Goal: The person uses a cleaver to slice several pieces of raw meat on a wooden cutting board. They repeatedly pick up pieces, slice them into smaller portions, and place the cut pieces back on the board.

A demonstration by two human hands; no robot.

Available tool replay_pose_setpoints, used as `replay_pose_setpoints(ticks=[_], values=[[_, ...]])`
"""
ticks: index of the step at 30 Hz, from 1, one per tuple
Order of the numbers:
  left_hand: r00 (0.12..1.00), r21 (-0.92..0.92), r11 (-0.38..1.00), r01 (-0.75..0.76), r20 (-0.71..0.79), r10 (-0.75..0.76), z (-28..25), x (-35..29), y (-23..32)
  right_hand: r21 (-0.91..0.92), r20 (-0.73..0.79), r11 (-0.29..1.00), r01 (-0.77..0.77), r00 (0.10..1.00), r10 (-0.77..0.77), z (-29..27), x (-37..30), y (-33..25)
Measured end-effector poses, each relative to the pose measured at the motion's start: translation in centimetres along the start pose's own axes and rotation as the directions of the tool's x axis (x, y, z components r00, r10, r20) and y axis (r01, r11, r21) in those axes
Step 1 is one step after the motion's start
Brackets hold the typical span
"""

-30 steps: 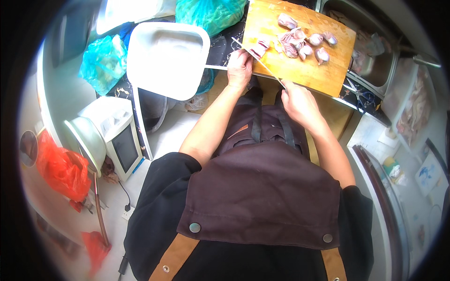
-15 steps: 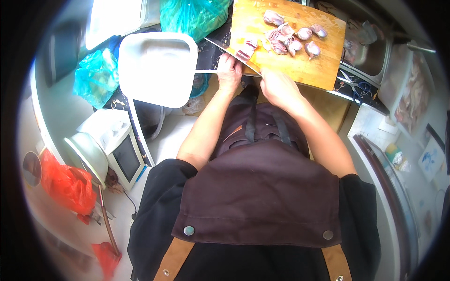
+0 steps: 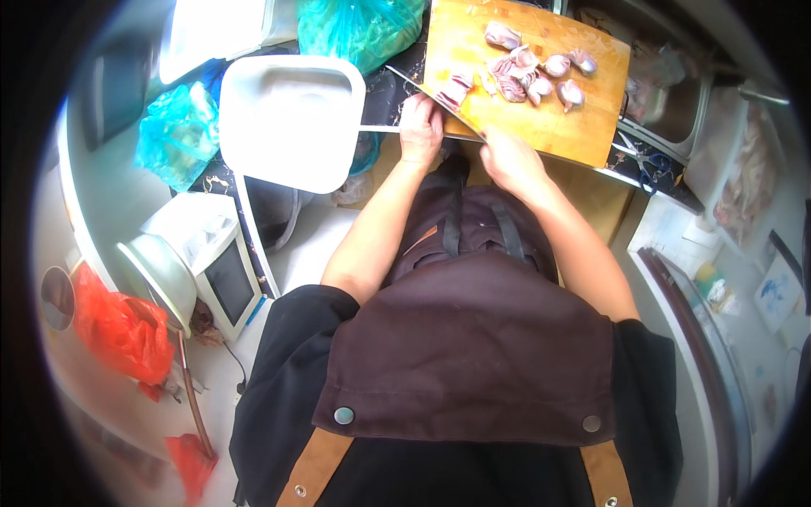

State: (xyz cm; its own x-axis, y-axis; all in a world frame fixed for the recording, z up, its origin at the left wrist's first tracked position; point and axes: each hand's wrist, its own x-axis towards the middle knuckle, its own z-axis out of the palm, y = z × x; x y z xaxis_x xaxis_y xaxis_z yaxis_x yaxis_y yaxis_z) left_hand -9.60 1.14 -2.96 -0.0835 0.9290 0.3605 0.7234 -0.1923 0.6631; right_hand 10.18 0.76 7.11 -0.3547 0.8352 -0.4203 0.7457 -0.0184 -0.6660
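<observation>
My right hand [image 3: 512, 162] is closed round the handle of a long knife [image 3: 438, 101]. The blade slants toward the far left over the near-left corner of a wooden cutting board [image 3: 541, 127]. Curled fingers of my left hand [image 3: 420, 127] sit close to the blade on its near side. Whatever they hold is hidden. Just beyond the blade lie thin pinkish slices [image 3: 456, 89]. Farther right on the board is a loose group of pale pink-purple raw pieces [image 3: 512, 76], several of them rounded lumps; their exact kind I cannot make out.
A white plastic tub [image 3: 292, 169] stands left of my left hand. Behind it is a green plastic bag [image 3: 363, 34]; a turquoise bag [image 3: 176, 135] lies farther left. Blue-handled scissors [image 3: 649, 165] rest right of the board, near a metal sink [image 3: 688, 127].
The knife has drawn back slightly to the right, its tip now closer to the board. Both hands stay near the same corner. The whole view has shifted a little.
</observation>
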Motion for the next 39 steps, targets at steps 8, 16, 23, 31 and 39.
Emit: replay_pose_setpoints(ticks=[8,16,23,31,39], values=[[0.998,-0.076,0.996,0.039,0.042,-0.036,-0.7,0.6,0.0,0.063,0.182,0.97,-0.236,0.958,0.222,-5.9,-7.2,3.4],[0.998,-0.132,0.99,0.058,0.01,-0.058,-0.5,0.1,0.0,0.145,0.121,0.965,-0.218,0.972,0.202,-6.9,-6.0,-1.0],[1.0,-0.107,0.994,0.025,0.014,-0.024,-0.5,0.2,0.0,0.057,0.148,0.98,-0.189,0.973,0.179,-5.9,-3.4,-1.7],[1.0,-0.083,0.997,0.01,0.013,-0.009,-0.6,0.5,0.3,0.066,0.206,0.975,-0.213,0.959,0.195,-6.0,-2.9,-2.0],[1.0,-0.071,0.997,0.011,0.027,-0.009,-0.8,0.6,0.2,0.087,0.206,0.969,-0.232,0.956,0.21,-6.4,-2.4,-2.9]])
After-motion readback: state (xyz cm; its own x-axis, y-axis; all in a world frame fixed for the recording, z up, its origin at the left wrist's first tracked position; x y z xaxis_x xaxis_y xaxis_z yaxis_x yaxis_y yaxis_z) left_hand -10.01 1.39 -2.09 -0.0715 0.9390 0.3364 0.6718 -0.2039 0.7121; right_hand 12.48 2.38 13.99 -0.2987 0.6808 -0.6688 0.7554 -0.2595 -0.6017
